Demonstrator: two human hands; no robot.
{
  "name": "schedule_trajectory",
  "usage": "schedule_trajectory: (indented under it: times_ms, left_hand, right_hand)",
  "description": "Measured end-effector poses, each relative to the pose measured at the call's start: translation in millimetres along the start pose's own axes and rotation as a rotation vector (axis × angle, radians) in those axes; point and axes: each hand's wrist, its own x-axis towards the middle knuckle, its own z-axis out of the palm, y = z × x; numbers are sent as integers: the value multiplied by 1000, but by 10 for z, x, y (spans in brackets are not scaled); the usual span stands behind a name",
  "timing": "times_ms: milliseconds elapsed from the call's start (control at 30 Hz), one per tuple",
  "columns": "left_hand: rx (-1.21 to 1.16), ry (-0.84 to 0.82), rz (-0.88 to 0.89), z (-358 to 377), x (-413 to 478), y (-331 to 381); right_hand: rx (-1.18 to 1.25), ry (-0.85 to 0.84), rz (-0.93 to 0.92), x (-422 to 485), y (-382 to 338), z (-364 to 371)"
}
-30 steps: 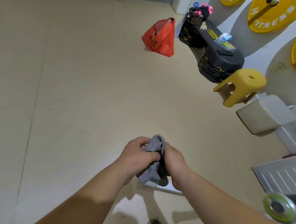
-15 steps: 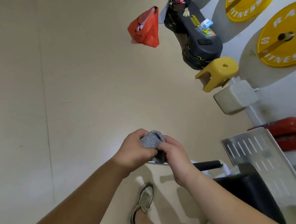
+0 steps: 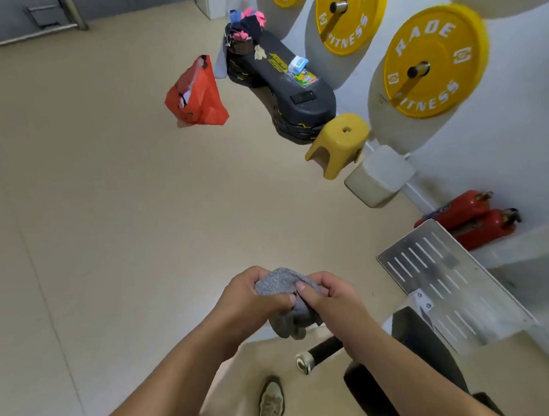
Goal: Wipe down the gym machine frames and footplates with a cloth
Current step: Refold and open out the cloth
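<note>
Jointly, left hand [image 3: 252, 297], right hand [image 3: 332, 297], cloth [image 3: 276, 282] (gripped)

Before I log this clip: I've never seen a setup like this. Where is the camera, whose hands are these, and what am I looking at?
There is no robot here. A person wears one wide-angle camera on the head, so the single view looks forward and down over their own arms. The left hand and right hand both grip a bunched grey cloth in the air above the floor. To the right is a slotted metal footplate of a gym machine, not yet touched. Further off on the floor are a yellow stool, a red bag and two red extinguishers. Yellow plates hang on the wall. One shoe shows at the bottom.
</note>
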Motion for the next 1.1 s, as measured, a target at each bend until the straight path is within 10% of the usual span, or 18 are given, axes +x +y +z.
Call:
schedule_trajectory:
  times_ms: [200, 567, 767, 1100]
  left_hand:
    - [121, -164, 129, -629, 303, 645]
    - [382, -193, 206, -1990, 1603, 1899]
    - [442, -380, 196, -1627, 2355, 2711]
    - [496, -247, 436, -713, 3929, 3676]
  right_hand:
    - [-104, -83, -58, 351, -595, -122]
    - [164, 441, -48, 1438, -1702, 479]
    - [122, 474, -158, 1723, -2310, 200]
    - [-60, 444, -23, 2715, -2434, -1318]
